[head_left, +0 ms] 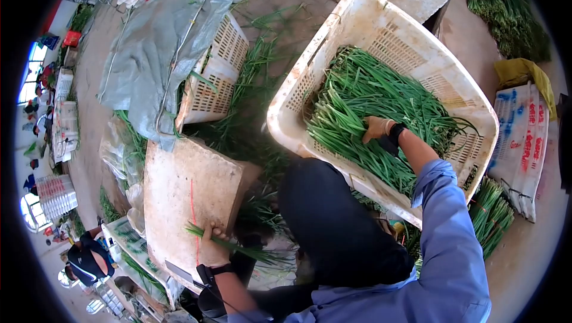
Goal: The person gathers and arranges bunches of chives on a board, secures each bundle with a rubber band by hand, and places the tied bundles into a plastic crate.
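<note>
My right hand point(378, 129) reaches into a large white plastic crate point(485, 114), its fingers closed on part of the long green stalks point(381, 85) that fill the bottom. A black band is on that wrist. Low in the view, my left hand point(213, 247) is wrapped round a small bunch of green stalks point(238, 248) at the edge of a pale board point(173, 192). The bunch's ends stick out on both sides of the fist. A red line point(192, 204) runs down the board beside it.
A grey sheet point(149, 55) partly covers another white crate point(223, 67) at the upper left. Loose stalks point(256, 73) litter the floor. Tied bundles point(491, 213) lie at the right, near a marked white crate point(521, 138). Another person point(89, 260) is at the lower left.
</note>
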Tool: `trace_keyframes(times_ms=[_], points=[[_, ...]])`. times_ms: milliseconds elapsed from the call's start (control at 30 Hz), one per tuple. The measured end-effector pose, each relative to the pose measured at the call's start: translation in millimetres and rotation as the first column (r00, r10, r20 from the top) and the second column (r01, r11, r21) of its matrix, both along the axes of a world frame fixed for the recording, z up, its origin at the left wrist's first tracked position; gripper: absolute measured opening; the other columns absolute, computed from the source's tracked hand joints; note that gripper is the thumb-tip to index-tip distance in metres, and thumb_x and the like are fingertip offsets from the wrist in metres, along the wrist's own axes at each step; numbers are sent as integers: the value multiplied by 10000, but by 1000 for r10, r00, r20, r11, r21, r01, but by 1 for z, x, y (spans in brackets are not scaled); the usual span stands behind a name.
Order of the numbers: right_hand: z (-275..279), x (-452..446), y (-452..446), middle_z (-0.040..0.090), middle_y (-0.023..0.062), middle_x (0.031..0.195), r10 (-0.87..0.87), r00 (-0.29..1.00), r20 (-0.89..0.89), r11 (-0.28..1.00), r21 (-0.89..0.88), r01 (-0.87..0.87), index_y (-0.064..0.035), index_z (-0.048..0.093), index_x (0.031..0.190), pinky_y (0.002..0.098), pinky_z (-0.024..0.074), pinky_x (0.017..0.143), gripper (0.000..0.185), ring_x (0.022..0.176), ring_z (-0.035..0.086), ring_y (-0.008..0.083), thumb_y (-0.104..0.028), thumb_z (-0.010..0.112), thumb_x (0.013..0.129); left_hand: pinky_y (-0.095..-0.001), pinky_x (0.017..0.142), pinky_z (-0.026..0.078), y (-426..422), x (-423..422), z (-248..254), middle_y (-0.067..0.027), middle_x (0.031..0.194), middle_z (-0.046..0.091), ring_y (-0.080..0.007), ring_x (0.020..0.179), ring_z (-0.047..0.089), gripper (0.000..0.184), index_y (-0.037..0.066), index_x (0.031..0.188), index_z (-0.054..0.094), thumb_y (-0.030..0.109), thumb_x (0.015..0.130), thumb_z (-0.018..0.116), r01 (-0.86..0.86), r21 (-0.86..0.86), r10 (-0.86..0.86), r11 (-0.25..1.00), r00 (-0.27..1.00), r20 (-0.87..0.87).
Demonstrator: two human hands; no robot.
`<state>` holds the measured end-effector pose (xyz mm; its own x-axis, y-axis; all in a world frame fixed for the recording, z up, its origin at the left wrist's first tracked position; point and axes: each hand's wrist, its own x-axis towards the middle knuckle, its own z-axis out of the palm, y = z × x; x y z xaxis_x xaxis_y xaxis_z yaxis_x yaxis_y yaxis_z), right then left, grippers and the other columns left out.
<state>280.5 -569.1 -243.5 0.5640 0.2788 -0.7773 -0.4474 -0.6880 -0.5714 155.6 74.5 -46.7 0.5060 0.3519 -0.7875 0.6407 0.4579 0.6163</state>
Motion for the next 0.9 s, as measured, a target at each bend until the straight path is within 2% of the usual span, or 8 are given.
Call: trace_keyframes(times_ms=[200, 300, 333, 433, 500, 567, 767, 900], points=[[81, 7, 6, 723, 235, 1254, 401, 906, 136, 855, -410, -317, -28, 626, 1389, 473, 568, 955, 856, 1165, 692, 395, -447, 893, 693, -246, 570, 385, 5, -4, -6, 87, 729, 560, -79, 611, 498, 184, 183, 963, 639, 340, 1059, 650, 33, -10, -33, 999, 999, 18], [135, 19, 31, 756, 192, 1152, 330, 929, 169, 797, -577, -178, -36, 666, 1243, 461, 589, 899, 690, 1091, 725, 370, -432, 880, 721, -250, 558, 368, 1, -2, -2, 68, 704, 556, -93, 599, 494, 203, 169, 962, 638, 345, 1063, 638, 20, 3, -21, 1000, 1000, 13], [130, 13, 36, 768, 158, 1069, 347, 877, 331, 814, -571, -107, -37, 661, 1136, 455, 601, 852, 599, 1030, 743, 350, -428, 873, 735, -251, 551, 358, 0, -1, -2, 58, 691, 554, -100, 592, 491, 211, 162, 961, 638, 346, 1064, 634, 12, 3, -12, 1000, 1000, 11], [124, -2, 75, 743, 202, 1116, 323, 910, 258, 819, -558, -132, 12, 532, 1351, 452, 607, 880, 864, 1066, 732, 370, -365, 946, 693, -261, 571, 391, 3, -1, -1, 82, 712, 552, -91, 611, 501, 178, 182, 962, 638, 329, 1062, 641, 45, 6, -45, 999, 999, 19], [108, -16, 93, 662, 239, 1278, 360, 926, 109, 783, -574, -237, 40, 250, 1614, 478, 602, 912, 1281, 1164, 691, 397, -362, 987, 647, -260, 570, 389, 7, -3, -5, 81, 706, 548, -93, 610, 501, 178, 180, 961, 638, 326, 1061, 641, 37, 14, -38, 999, 999, 19], [89, -25, 106, 621, 215, 1337, 304, 949, 78, 768, -610, -196, 16, 206, 1645, 529, 589, 913, 1344, 1213, 658, 388, -374, 996, 629, -255, 555, 370, 6, -3, -6, 74, 699, 547, -92, 599, 487, 183, 174, 960, 639, 329, 1058, 649, 18, 18, -18, 1000, 1000, 21], [41, -29, 113, 630, 197, 1224, 336, 905, 259, 685, -727, -47, 6, 310, 1561, 538, 586, 820, 1177, 1110, 661, 366, -374, 954, 652, -240, 526, 331, 0, -1, -1, 64, 695, 546, -83, 580, 457, 189, 165, 957, 645, 328, 1049, 664, 3, -3, -3, 1000, 1000, 18], [16, -26, 106, 662, 147, 1186, 309, 892, 330, 708, -706, 15, -53, 427, 1496, 517, 570, 799, 823, 1067, 672, 346, -210, 812, 785, -239, 526, 327, -2, -1, 1, 67, 693, 538, -84, 583, 458, 180, 162, 938, 644, 305, 1044, 662, 5, -8, -5, 1000, 999, 36]])
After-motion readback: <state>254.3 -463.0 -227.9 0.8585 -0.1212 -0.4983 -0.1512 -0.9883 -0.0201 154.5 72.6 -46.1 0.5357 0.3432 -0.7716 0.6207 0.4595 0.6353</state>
